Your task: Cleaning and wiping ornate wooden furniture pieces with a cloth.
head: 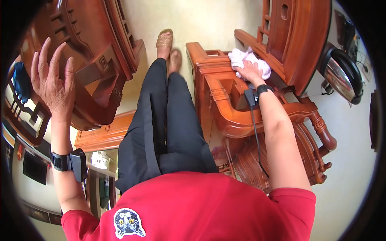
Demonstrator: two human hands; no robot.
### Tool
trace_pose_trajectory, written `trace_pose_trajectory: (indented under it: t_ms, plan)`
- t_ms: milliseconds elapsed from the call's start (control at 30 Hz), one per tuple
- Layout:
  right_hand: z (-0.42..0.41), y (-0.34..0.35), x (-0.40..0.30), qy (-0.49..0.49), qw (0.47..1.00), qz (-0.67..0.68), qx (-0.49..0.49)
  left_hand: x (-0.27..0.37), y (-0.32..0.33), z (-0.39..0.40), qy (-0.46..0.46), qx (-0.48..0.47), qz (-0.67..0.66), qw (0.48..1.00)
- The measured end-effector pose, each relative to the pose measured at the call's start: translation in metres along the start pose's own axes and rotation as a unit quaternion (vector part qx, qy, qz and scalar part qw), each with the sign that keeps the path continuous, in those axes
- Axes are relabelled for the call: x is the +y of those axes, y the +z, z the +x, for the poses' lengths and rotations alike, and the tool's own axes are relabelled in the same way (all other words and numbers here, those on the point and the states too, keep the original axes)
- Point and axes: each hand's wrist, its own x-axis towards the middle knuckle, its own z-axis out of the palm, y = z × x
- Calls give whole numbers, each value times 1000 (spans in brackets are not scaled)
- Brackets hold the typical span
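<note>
My right hand [251, 71] lies on a bunched white cloth [239, 57] with a pinkish tint, its fingers over the fabric. The cloth rests on a low, glossy red-brown wooden surface [215, 64], against the upright back panel [282, 36] of the carved furniture. Raised at the left, my left hand [52, 81] is empty, fingers apart. It appears beside the curved armrest [87, 111] of another carved wooden seat; whether it touches the wood I cannot tell. Black straps with small devices sit on both my forearms.
A curved wooden armrest [241, 123] lies below my right forearm, with a round carved chair back [256, 162] under it. At the far right stands a shiny appliance with a black rim [343, 75]. A wooden cabinet or table edge [102, 129] is left of my legs. Pale tiles [187, 18] cover the floor.
</note>
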Motion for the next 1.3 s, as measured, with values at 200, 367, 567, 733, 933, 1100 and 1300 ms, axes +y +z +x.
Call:
trace_pose_trajectory:
  t_ms: [200,367,567,733,933,1100,1300]
  plan:
    - [-3,8,-71,-201,973,-114,-9,7,-2,4,-5,-12,2,1000]
    - [0,25,-108,-380,922,-62,-34,10,4,8,9,-24,-3,1000]
    - [56,10,-79,-253,954,-12,-160,4,4,13,41,-72,0,997]
    - [70,-6,-16,-215,966,-28,-140,-10,-6,2,35,-111,76,990]
    - [85,-12,68,-106,991,-53,-62,-18,7,6,84,-125,73,986]
    - [79,-9,37,-100,990,-82,-47,-14,1,6,96,-109,107,984]
    - [31,10,-46,-213,975,-46,-49,-1,9,7,62,-93,89,990]
